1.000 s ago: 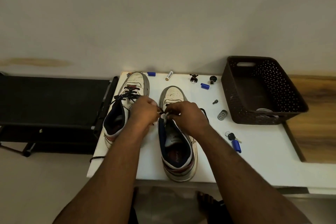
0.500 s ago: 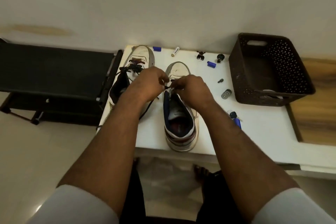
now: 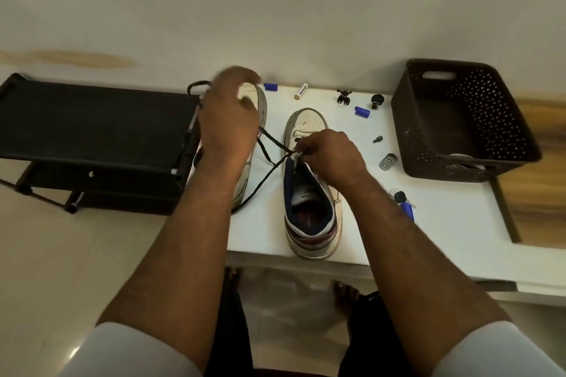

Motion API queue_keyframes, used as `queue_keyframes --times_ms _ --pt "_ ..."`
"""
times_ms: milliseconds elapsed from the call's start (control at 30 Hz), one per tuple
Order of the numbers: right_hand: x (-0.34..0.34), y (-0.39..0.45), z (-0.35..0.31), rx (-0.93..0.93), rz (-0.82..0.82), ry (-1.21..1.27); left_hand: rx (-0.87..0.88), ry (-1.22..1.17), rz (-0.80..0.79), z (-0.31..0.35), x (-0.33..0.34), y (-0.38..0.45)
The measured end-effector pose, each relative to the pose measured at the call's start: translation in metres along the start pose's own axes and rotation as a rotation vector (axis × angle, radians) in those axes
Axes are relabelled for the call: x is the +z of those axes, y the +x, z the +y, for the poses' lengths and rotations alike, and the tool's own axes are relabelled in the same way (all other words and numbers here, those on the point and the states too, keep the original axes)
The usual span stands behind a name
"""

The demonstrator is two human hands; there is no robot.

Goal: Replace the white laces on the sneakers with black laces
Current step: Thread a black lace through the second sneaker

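Two white sneakers stand side by side on the white table [image 3: 444,239], toes toward the wall. My right hand [image 3: 329,154] pinches the right sneaker [image 3: 309,220] at the top of its eyelet row, where a black lace [image 3: 269,147] comes out. Two strands of that lace run left and cross. My left hand [image 3: 228,119], blurred and raised, grips the lace above the left sneaker [image 3: 261,104]. A loop of lace sticks out past that hand to the upper left. The left sneaker is mostly hidden under my left hand and forearm.
A dark perforated basket [image 3: 459,119] stands at the table's right end. Keys with a blue tag [image 3: 405,203], a grey fob [image 3: 387,161], a screw, blue caps, a battery [image 3: 301,90] and a small figure lie around. A black rack [image 3: 92,131] adjoins the table's left edge.
My left hand has moved up and left, away from the right sneaker, drawing the black lace out with it. My right hand stays at the eyelets. The camera has tilted down.
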State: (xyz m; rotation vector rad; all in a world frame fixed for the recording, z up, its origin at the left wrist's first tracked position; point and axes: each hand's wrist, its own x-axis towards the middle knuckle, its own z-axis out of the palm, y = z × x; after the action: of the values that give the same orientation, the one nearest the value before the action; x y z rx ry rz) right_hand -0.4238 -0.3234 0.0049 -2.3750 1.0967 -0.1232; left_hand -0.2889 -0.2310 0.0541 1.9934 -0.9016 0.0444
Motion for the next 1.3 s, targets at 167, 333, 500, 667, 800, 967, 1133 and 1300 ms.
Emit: queue_keyframes --times_ms 167,333,500,667,800,967,1133,1300 --pt "-0.002 -0.001 -0.001 -0.006 -0.008 -0.032 -0.05 0.399 -0.848 0.004 0.029 -0.015" --pt "-0.003 -0.002 0.003 0.011 -0.01 -0.014 -0.112 0.153 -0.348 0.003 0.01 0.0" --pt "-0.003 -0.002 0.002 0.018 -0.02 0.036 -0.12 0.204 0.345 -0.003 -0.021 0.009" --pt "0.0 -0.002 0.0 0.034 -0.029 0.102 0.173 0.389 -0.027 0.017 0.006 -0.009" --pt "-0.002 -0.003 0.0 0.002 -0.023 0.106 0.124 0.441 -0.697 0.01 0.027 -0.013" --pt "-0.002 -0.002 -0.002 0.034 -0.016 0.103 0.027 0.391 -0.806 0.01 0.028 -0.013" --pt "0.0 -0.006 -0.007 0.099 0.034 0.129 -0.095 0.34 -0.796 0.011 0.031 -0.021" --pt "0.002 -0.012 -0.014 0.175 0.095 0.082 -0.179 0.346 -0.848 0.011 0.032 -0.013"
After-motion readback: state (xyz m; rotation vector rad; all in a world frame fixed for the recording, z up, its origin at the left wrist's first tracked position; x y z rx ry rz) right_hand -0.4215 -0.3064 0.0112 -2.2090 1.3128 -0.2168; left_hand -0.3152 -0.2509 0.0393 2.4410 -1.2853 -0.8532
